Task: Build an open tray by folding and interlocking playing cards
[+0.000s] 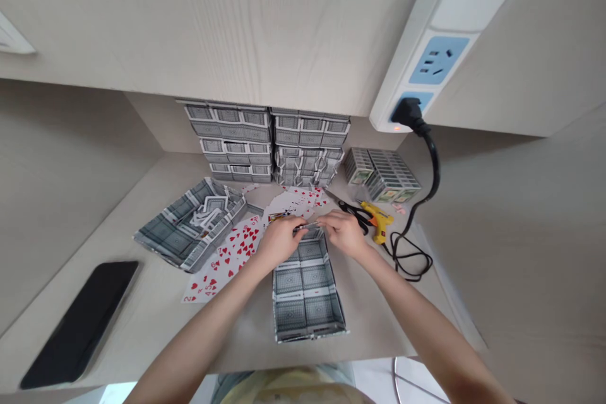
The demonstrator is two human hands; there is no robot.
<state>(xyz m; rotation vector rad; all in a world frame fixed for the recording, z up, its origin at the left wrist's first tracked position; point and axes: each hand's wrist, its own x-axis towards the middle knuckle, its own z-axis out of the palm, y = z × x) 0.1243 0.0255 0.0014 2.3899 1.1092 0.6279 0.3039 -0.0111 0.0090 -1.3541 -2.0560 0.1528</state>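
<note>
My left hand (280, 241) and my right hand (344, 232) meet over the far end of a shallow box made of playing cards (307, 293). Both sets of fingers are pinched on a thin piece between them, seen edge-on, which looks like a playing card (310, 225). Whether it touches the box rim I cannot tell. The box lies lengthwise toward me, grey card backs facing up inside. Loose playing cards (227, 262) with red hearts are fanned face up left of the box, and more lie beyond my hands.
A larger card box (189, 227) with loose cards inside stands left. A phone (80, 325) lies front left. Stacked card boxes (237, 142) line the back. Right are card decks (386, 173), black scissors (355, 213) and a yellow glue gun (379, 221). A power strip (435, 44) hangs above.
</note>
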